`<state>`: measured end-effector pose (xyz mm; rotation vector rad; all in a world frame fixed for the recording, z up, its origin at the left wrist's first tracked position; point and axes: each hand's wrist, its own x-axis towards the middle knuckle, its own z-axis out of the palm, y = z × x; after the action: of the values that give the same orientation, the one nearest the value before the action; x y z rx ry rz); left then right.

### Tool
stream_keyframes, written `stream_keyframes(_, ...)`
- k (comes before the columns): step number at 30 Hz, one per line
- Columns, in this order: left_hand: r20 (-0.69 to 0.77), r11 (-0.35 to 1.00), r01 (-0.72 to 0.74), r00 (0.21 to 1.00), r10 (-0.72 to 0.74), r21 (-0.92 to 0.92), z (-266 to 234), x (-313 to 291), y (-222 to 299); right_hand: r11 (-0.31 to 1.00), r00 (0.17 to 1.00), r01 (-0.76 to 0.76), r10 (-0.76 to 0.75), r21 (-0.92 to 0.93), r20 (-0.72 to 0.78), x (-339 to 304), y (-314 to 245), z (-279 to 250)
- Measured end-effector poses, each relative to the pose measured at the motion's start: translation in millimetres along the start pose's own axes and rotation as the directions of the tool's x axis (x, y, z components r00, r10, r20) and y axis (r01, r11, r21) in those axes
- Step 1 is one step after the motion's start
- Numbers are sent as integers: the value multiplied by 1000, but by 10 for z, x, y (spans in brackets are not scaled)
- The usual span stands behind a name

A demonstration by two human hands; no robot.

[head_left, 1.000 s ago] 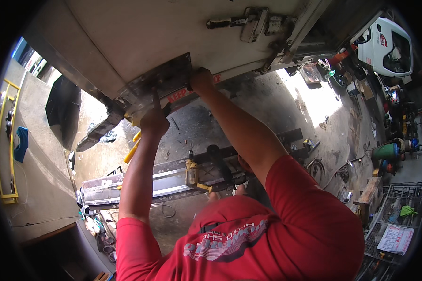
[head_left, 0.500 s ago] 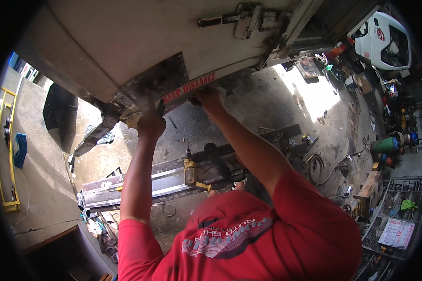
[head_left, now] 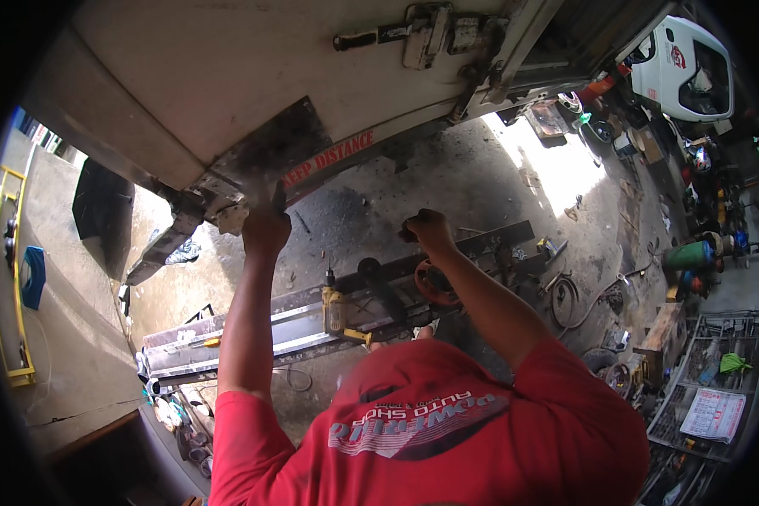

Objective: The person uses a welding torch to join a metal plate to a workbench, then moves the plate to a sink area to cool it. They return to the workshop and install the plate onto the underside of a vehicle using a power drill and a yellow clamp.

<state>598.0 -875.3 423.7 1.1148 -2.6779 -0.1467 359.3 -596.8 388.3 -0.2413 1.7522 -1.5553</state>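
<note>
My left hand (head_left: 267, 229) is raised to the lower edge of a large pale vehicle panel (head_left: 194, 76), beside a dark rectangular patch (head_left: 282, 139) and a strip of red lettering. Its fingers look curled at that edge, but what they grip is hidden. Away from the panel, over the floor, my right hand (head_left: 430, 232) is closed; something dark shows at its fingertips, too small to name. Below and between my forearms, a yellow power drill (head_left: 334, 310) stands bit-up beside a long metal channel (head_left: 291, 331). A round orange-rimmed part (head_left: 433, 282) lies near my right forearm.
A door latch with a handle (head_left: 379, 38) juts from the panel above. To the right are a coiled hose (head_left: 565, 297), a green gas cylinder (head_left: 690, 255) and a wire rack (head_left: 675, 417). A yellow frame (head_left: 0, 295) stands at left; a white vehicle cab (head_left: 683, 72) is far right.
My right hand has come away from the panel's lower edge, moving down and to the right over the floor. My left hand stays at the panel. The view has shifted slightly.
</note>
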Motion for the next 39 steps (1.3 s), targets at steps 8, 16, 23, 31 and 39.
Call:
stream_keyframes(8,6,976,124,992,-125,-181,70,-28,55,983,1000,7,-9,-186,-10,-236,85,-381)
stream_keyframes(16,-33,978,122,991,-129,-170,293,-21,-12,957,999,49,-49,-286,5,-375,-86,-496)
stream_keyframes(23,-20,996,89,996,-90,-15,229,35,224,995,994,59,-51,-81,96,-376,-80,-785)
stream_keyframes(31,-74,997,75,994,-77,-26,267,-24,219,977,926,-130,59,168,374,-483,-467,-711)
stream_keyframes(39,-40,984,135,989,-141,-119,263,-32,280,998,942,-40,20,53,334,-425,-431,-770)
